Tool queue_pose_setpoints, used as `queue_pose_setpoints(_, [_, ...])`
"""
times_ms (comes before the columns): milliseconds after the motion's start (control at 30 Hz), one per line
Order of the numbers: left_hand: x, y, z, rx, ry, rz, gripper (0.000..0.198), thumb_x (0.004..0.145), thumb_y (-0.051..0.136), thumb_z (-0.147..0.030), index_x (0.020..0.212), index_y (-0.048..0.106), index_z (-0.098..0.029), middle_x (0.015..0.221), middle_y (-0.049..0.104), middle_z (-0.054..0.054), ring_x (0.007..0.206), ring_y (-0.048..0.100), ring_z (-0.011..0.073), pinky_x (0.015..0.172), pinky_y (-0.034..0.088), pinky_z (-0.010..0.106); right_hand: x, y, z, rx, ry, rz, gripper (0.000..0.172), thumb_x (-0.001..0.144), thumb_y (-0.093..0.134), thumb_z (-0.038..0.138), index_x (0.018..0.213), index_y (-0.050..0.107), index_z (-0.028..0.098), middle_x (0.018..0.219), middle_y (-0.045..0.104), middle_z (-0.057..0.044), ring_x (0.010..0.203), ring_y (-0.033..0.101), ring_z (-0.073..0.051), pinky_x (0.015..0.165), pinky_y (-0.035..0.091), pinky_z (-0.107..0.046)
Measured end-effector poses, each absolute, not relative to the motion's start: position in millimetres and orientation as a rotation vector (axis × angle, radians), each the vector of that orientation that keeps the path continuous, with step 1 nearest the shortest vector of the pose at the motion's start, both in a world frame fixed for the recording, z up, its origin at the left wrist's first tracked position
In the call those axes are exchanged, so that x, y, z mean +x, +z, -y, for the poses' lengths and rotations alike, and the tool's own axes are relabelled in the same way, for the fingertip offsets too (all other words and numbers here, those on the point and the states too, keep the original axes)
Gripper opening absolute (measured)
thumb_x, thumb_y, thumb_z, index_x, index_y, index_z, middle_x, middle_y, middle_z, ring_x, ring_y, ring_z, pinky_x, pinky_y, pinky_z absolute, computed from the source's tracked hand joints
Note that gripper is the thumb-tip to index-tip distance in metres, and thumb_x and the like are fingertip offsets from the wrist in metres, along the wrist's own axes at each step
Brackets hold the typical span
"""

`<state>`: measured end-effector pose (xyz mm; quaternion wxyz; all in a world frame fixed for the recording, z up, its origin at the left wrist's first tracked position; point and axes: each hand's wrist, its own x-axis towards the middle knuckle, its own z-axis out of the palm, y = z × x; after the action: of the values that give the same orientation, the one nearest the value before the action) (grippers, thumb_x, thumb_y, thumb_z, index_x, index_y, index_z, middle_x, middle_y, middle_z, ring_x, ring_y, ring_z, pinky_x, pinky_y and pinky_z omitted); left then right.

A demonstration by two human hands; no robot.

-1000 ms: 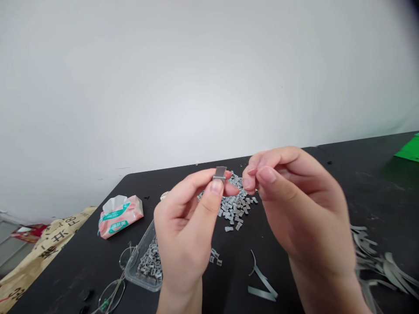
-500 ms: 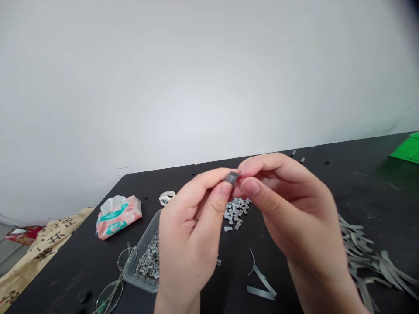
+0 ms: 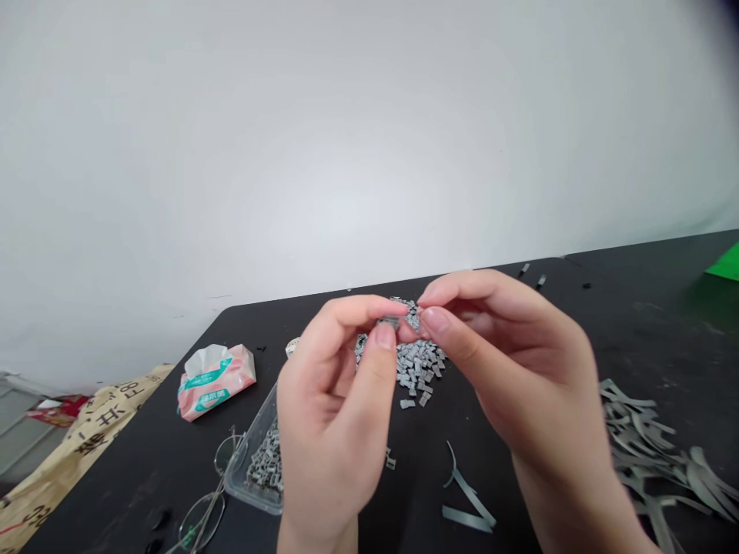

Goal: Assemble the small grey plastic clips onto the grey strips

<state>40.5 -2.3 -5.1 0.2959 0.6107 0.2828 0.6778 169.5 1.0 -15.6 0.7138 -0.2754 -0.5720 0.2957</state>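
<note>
While both hands hover over the worktop (image 3: 663, 346), the left hand (image 3: 332, 408) has its grip clamped on a small grey piece (image 3: 389, 323), and the right hand (image 3: 519, 377) holds its grip together just beside it; whether that grip also touches the piece, I cannot tell. This looks like fingertip work, calling for a steady pinch. Nearest, a clear plastic tray (image 3: 245, 469) of grey bits and glasses (image 3: 202, 523) lie left, with grey strips (image 3: 467, 500) right. Farther, a heap of grey bits (image 3: 416, 365) sits beyond the hands, and a tissue packet (image 3: 216, 382) lies far left.
</note>
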Motion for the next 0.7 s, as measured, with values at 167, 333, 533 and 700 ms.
queue_pose_setpoints(167, [45.0,-7.2,2.8,1.583,1.889,-0.717,0.016,0.096,0.064,-0.012,0.092,0.074,-0.024,0.082,0.07,-0.001,0.076,0.069,0.0103,0.068,0.059,0.018,173.6,-16.9,-0.5,-0.624,0.601,1.326,0.008,0.092,0.072,0.018,0.093,0.076,0.025,0.085,0.075,0.001,0.075,0.07,-0.013,0.07,0.059,-0.024])
queue_pose_setpoints(333, [44.3,-7.5,4.7,1.569,1.857,-0.776,0.012,0.1,0.062,-0.02,0.096,0.073,-0.022,0.081,0.068,0.0,0.077,0.069,0.0115,0.071,0.06,0.02,170.5,-16.7,1.5,-0.611,0.607,1.347,0.008,0.093,0.071,0.018,0.092,0.075,0.025,0.087,0.075,0.0,0.075,0.069,-0.014,0.069,0.059,-0.026])
queue_pose_setpoints(533, [39.0,-6.1,4.7,1.661,1.792,-0.802,0.012,0.099,0.065,-0.021,0.098,0.075,-0.025,0.087,0.07,-0.001,0.082,0.069,0.0103,0.073,0.059,0.017,169.6,-15.1,3.7,-0.602,0.615,1.359,0.01,0.091,0.073,0.016,0.091,0.076,0.025,0.09,0.076,-0.001,0.078,0.069,-0.014,0.071,0.06,-0.026])
queue_pose_setpoints(700, [39.6,-6.8,6.1,1.707,1.781,-0.87,0.018,0.098,0.065,-0.022,0.111,0.072,-0.032,0.108,0.074,-0.002,0.097,0.072,0.0135,0.082,0.063,0.021,171.1,-10.6,2.1,-0.621,0.576,1.344,0.01,0.091,0.074,0.02,0.097,0.077,0.027,0.092,0.077,-0.001,0.078,0.07,-0.015,0.071,0.06,-0.028])
